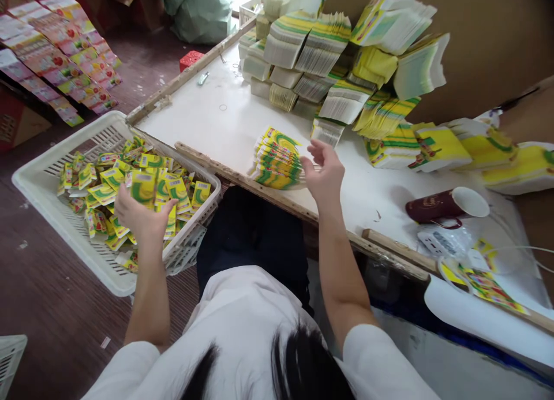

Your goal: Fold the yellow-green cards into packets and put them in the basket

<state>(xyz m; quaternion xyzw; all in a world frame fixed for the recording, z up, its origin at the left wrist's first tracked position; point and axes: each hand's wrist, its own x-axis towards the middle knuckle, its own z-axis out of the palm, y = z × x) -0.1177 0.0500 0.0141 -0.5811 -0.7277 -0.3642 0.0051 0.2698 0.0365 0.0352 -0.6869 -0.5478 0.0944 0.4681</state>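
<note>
My left hand (145,218) is over the white plastic basket (78,247), thumb and fingers spread. Just beyond its fingers is a yellow-green packet (143,187), slightly blurred; I cannot tell whether they touch. Many similar small folded packets (103,193) lie loosely in the basket. On the white table (194,126), a fanned row of yellow-green packets (277,157) lies near the front edge. My right hand (325,172) is at the right end of this row, its fingers curved and apart from the thumb. The thumb covers part of the row's end.
Bundles of flat packets (324,42) are piled at the table's back. A dark red mug (433,206) lies on its side at right. Wooden strips (242,178) edge the table. Pink packet sheets (64,53) and a green sack (203,13) are at far left.
</note>
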